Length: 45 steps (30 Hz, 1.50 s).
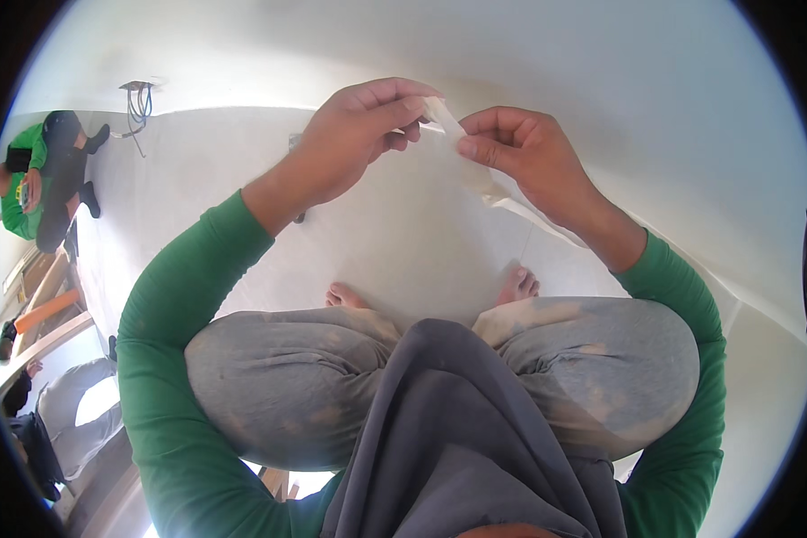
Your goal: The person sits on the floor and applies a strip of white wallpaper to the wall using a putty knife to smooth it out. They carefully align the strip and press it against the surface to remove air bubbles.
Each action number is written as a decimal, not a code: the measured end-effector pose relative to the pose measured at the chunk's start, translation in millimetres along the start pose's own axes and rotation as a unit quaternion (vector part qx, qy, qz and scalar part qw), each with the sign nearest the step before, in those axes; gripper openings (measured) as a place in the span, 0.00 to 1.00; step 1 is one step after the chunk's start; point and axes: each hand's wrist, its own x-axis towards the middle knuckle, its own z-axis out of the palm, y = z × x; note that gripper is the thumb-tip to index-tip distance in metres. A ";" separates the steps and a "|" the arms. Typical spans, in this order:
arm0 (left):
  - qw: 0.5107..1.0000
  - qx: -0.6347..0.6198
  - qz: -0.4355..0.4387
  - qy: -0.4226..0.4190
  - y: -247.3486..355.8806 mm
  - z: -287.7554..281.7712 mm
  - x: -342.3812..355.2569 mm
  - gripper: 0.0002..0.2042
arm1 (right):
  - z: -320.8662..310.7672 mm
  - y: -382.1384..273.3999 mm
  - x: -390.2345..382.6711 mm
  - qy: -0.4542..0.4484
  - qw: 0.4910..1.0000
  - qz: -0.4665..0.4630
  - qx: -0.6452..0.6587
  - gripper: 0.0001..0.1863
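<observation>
A pale, cream-coloured strip of masking tape [445, 118] stretches between my two hands, in front of the white wall. My left hand [354, 134] pinches its upper end between thumb and fingertips. Just to the right, my right hand [533, 161] is closed, with thumb and forefinger gripping the strip's edge. Below that grip the tape's loose tail [524, 211] hangs twisted and slants down to the right, passing behind my right wrist.
Blue wires [140, 106] poke from a box low in the wall at left. A person in a green top [29, 184] sits at far left, holding something small. Wooden planks [49, 309] and another person's grey-clad legs [76, 408] are below. My bare feet rest on the pale floor [412, 260].
</observation>
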 end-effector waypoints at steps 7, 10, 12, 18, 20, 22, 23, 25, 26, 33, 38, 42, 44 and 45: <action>0.989 -0.140 -0.038 -0.037 -10.7 -5.7 2.8 0.17 | -2.9 2.8 -3.1 0.001 0.999 0.011 0.044 0.10; 0.985 -0.157 -0.039 -0.054 -11.6 -4.5 4.1 0.17 | 0.0 2.6 -4.7 -0.018 0.996 0.045 0.072 0.10; 0.983 -0.166 -0.037 -0.070 -10.8 -2.8 4.4 0.17 | -0.5 4.2 -4.1 -0.026 0.993 0.066 0.092 0.09; 0.977 -0.173 -0.049 -0.113 -12.7 2.3 4.1 0.16 | 7.4 7.2 -5.0 -0.024 0.990 0.035 0.136 0.14; 0.980 -0.159 -0.052 -0.112 -12.7 4.3 4.8 0.15 | 9.5 9.8 -4.9 0.012 0.996 0.014 0.086 0.15; 0.982 -0.151 -0.054 -0.095 -12.5 9.1 4.3 0.14 | 9.4 9.6 -6.5 0.033 0.998 -0.008 0.043 0.16; 0.984 -0.148 -0.055 -0.084 -12.7 9.9 2.9 0.13 | 10.0 8.4 -6.2 0.033 0.999 -0.022 0.026 0.16; 0.989 -0.124 -0.032 -0.077 -16.6 9.2 2.3 0.12 | 10.8 8.0 -4.9 0.036 0.999 -0.031 -0.002 0.16; 0.991 -0.112 -0.020 -0.076 -17.8 9.5 2.9 0.12 | 10.5 7.9 -5.0 0.040 0.999 -0.028 -0.013 0.16; 0.980 0.196 0.033 -0.025 4.5 16.4 -0.8 0.14 | 7.9 1.1 -5.8 0.045 0.998 0.005 -0.038 0.15; 0.951 0.302 0.061 0.011 7.2 21.6 -4.7 0.17 | 9.8 -0.5 -5.2 0.048 0.997 -0.006 -0.052 0.14; 0.969 0.244 0.029 0.017 7.8 14.9 -1.6 0.18 | 4.6 -1.9 -3.2 0.038 0.995 -0.015 -0.091 0.15; 0.982 0.188 0.013 0.021 4.0 10.1 0.7 0.17 | 3.2 -1.5 -3.0 0.038 0.996 -0.008 -0.083 0.15; 0.989 0.147 0.001 0.016 2.3 11.5 1.0 0.17 | 2.4 -1.3 -3.2 0.038 0.996 -0.004 -0.080 0.15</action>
